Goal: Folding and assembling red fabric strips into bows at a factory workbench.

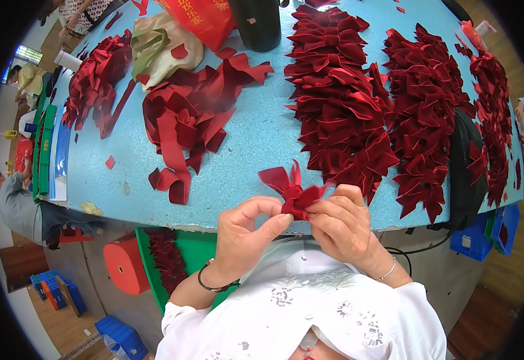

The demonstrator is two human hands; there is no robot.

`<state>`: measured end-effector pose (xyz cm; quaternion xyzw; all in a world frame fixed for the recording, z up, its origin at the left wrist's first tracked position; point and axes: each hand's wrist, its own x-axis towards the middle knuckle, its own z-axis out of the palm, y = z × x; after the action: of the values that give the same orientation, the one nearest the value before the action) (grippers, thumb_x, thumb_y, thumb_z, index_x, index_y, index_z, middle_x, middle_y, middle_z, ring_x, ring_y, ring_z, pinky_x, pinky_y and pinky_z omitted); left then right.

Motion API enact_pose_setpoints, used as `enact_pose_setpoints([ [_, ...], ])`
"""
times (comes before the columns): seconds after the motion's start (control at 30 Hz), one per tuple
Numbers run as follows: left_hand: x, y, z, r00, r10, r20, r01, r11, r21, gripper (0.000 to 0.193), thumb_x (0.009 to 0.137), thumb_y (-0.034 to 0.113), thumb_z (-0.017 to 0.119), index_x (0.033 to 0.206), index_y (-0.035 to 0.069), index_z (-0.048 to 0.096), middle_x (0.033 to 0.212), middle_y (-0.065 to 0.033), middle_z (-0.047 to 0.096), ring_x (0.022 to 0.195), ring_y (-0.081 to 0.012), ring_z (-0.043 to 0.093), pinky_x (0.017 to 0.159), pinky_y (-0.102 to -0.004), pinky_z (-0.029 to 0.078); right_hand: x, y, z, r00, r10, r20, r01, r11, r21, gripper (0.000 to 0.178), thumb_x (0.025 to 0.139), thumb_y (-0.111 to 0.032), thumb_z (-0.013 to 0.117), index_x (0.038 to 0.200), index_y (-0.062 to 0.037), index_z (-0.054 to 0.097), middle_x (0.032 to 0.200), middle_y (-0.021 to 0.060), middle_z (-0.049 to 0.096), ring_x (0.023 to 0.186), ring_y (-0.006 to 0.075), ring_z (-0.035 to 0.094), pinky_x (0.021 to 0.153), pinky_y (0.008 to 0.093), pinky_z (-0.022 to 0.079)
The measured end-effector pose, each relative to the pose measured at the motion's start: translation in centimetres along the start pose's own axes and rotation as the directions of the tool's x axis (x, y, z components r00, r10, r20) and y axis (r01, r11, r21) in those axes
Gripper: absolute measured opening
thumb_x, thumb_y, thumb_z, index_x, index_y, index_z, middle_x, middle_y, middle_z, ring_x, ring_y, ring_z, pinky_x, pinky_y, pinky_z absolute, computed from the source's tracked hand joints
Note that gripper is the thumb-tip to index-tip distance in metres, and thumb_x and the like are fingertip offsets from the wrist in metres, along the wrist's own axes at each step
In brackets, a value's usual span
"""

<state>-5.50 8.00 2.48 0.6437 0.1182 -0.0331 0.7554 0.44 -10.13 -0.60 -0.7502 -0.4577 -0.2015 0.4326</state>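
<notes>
Between my two hands, just above the table's near edge, is a dark red velvet ribbon bow (293,193) with its loops and tails sticking up. My left hand (251,225) pinches its lower left side between thumb and forefinger. On the other side, the fingers of my right hand (341,221) are closed on the bow's right loop. Loose red ribbon strips (184,114) lie in a tangle beyond my left hand. Past my right hand, a long heap of finished-looking bows (340,96) stretches toward the far side of the blue table (250,144).
More bow rows (424,114) lie at the right, beside a black bag (466,174). A dark cylindrical bottle (256,24), a red bag (199,21) and a cream cloth bag (172,51) stand at the back. A green crate (196,255) sits below the near edge. Other people are around.
</notes>
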Motion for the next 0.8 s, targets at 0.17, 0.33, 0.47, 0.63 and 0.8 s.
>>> enact_pose_setpoints([
  [0.17, 0.0, -0.6, 0.0, 0.984, 0.172, 0.048, -0.177, 0.969, 0.170, 0.006, 0.077, -0.006, 0.067, 0.079, -0.004, 0.061, 0.090, -0.0087, 0.065, 0.082, -0.0124, 0.057, 0.074, -0.0239, 0.045, 0.2, -0.4, -0.4, 0.968, 0.240, 0.076, -0.252, 0.939, 0.235, 0.026, 0.067, 0.008, 0.066, 0.090, 0.0011, 0.057, 0.089, 0.0099, 0.064, 0.071, 0.0220, 0.058, 0.072, 0.0354, 0.045],
  [0.33, -0.1, -1.2, 0.3, 0.975, 0.218, 0.050, -0.224, 0.952, 0.208, 0.009, 0.073, -0.006, 0.069, 0.078, -0.002, 0.062, 0.088, -0.0101, 0.066, 0.081, -0.0133, 0.058, 0.075, -0.0253, 0.045, -0.1, -1.7, -0.5, 0.763, 0.596, 0.251, -0.620, 0.564, 0.545, 0.019, 0.073, 0.008, 0.067, 0.089, 0.0034, 0.060, 0.089, 0.0082, 0.064, 0.073, 0.0135, 0.058, 0.071, 0.0269, 0.046],
  [0.47, -0.4, -1.0, 0.7, 0.994, 0.110, 0.022, -0.112, 0.984, 0.136, 0.016, 0.071, -0.005, 0.071, 0.081, 0.001, 0.060, 0.086, -0.0080, 0.065, 0.082, -0.0126, 0.058, 0.077, -0.0276, 0.045, -0.3, -2.3, -0.4, 0.629, 0.725, 0.280, -0.716, 0.401, 0.572, 0.016, 0.075, 0.007, 0.068, 0.089, 0.0037, 0.060, 0.089, 0.0071, 0.064, 0.076, 0.0091, 0.058, 0.071, 0.0225, 0.047],
  [0.63, 0.0, -1.3, 0.0, 0.982, -0.134, 0.136, 0.169, 0.940, -0.296, 0.024, 0.073, -0.009, 0.067, 0.089, 0.002, 0.054, 0.090, -0.0073, 0.060, 0.092, -0.0135, 0.056, 0.080, -0.0271, 0.047, -0.8, -2.1, -0.4, 0.650, 0.725, 0.228, -0.683, 0.426, 0.593, 0.016, 0.076, 0.007, 0.068, 0.088, 0.0030, 0.060, 0.085, 0.0055, 0.063, 0.078, 0.0088, 0.058, 0.070, 0.0217, 0.048],
  [0.8, 0.0, -1.4, 0.1, 0.973, -0.130, 0.191, 0.203, 0.875, -0.439, 0.030, 0.073, -0.013, 0.064, 0.094, 0.003, 0.049, 0.098, -0.0124, 0.058, 0.084, -0.0132, 0.055, 0.075, -0.0240, 0.047, -0.8, -1.9, -0.3, 0.658, 0.726, 0.200, -0.610, 0.358, 0.707, 0.015, 0.076, 0.008, 0.067, 0.087, 0.0017, 0.058, 0.084, 0.0050, 0.062, 0.075, 0.0083, 0.058, 0.066, 0.0203, 0.046],
])
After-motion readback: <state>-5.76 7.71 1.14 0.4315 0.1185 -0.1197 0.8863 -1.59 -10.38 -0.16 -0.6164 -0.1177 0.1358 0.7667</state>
